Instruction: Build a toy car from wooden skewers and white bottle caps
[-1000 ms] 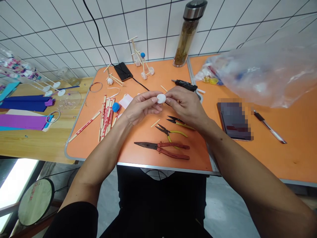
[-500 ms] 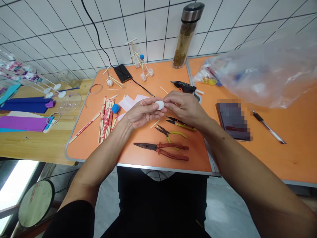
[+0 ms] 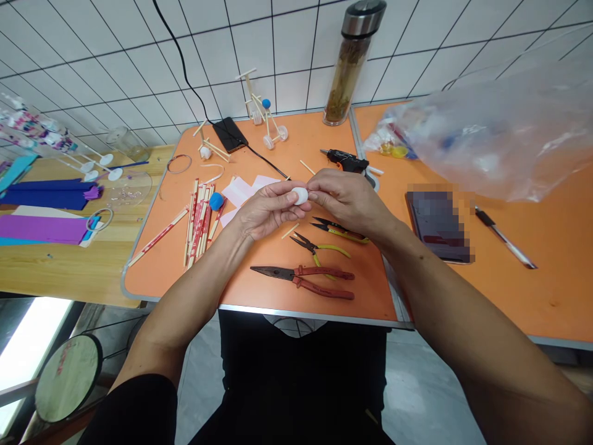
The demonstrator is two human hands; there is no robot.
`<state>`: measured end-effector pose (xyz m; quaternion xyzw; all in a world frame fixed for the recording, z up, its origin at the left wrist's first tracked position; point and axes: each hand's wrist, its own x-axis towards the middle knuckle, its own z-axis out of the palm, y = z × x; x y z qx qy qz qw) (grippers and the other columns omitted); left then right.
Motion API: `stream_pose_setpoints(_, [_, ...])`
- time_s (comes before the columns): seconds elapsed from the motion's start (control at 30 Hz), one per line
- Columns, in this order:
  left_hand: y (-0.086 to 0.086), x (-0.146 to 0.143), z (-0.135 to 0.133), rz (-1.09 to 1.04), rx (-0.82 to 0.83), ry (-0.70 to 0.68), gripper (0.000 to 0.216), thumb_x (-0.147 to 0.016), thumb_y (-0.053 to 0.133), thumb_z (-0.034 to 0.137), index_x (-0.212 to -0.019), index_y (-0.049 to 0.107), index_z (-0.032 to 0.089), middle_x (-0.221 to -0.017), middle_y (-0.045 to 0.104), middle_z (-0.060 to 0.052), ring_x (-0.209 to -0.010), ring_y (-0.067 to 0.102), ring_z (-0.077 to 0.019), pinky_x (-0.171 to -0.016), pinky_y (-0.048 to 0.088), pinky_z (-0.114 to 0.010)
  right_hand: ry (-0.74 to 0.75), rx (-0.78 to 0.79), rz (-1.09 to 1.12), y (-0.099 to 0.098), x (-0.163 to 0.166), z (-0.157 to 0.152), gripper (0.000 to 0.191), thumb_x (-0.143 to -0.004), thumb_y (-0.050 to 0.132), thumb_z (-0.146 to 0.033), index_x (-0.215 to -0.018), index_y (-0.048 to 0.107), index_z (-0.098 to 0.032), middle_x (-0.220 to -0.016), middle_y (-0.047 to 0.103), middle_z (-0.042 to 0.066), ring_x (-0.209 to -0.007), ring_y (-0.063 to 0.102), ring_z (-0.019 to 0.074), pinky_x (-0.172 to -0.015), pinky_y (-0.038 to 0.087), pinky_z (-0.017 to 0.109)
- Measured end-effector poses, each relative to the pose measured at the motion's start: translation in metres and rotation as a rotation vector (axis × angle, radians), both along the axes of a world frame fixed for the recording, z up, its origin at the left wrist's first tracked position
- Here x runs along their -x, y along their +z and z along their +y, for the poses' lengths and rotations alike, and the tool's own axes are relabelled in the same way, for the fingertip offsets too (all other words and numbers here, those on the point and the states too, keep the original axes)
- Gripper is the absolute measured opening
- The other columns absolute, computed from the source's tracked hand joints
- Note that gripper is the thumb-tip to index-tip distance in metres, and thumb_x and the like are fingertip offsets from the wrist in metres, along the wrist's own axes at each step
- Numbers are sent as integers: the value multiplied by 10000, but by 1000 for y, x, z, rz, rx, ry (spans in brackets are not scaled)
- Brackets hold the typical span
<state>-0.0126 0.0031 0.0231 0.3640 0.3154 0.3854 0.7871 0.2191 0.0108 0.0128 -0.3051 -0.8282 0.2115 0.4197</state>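
Note:
Above the orange table [image 3: 259,272], my left hand [image 3: 266,210] pinches a small white ball [image 3: 300,195] between thumb and fingers. My right hand [image 3: 349,203] meets it from the right, its fingertips closed against the ball's right side. What the right fingers grip at the ball is too small to make out. Just below the hands lie a short wooden stick [image 3: 290,231], yellow-handled pliers [image 3: 319,247], dark snips [image 3: 336,228] and red-handled long-nose pliers [image 3: 306,278].
A bundle of chopsticks [image 3: 199,219] and a blue ball [image 3: 216,201] lie left of the hands. Behind are a glue gun [image 3: 347,162], a stick model with wheels [image 3: 264,117], a phone on a cable [image 3: 230,134] and a tall bottle [image 3: 352,62]. A plastic bag [image 3: 495,136], another phone [image 3: 438,225] and a pen [image 3: 504,245] lie right.
Both hands with the white ball have dropped slightly toward me and stayed pressed together; the fingers shifted a little around the ball.

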Motion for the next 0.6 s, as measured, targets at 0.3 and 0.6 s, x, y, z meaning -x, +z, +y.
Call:
stream_pose_setpoints(0.3, [10,5,3,-62,-6,152,173,-1037,721,40,-1061,839,164,-806,838,-13,-731,841,-106,-717,649,-131,-43,465,430,15,2,-7,509,-1059,727,-751,-1248,778,-281,-1299,804,73,-1163,761,233,-954,636,354])
stream_pose_setpoints(0.6, [14,4,2,-99,37,208,183,-1026,694,8,-980,788,157,-762,793,-9,-701,830,-114,-657,619,-121,263,1248,828,24,15,-13,488,-1203,496,-654,-1208,715,-218,-913,794,36,-749,758,139,-702,662,231])
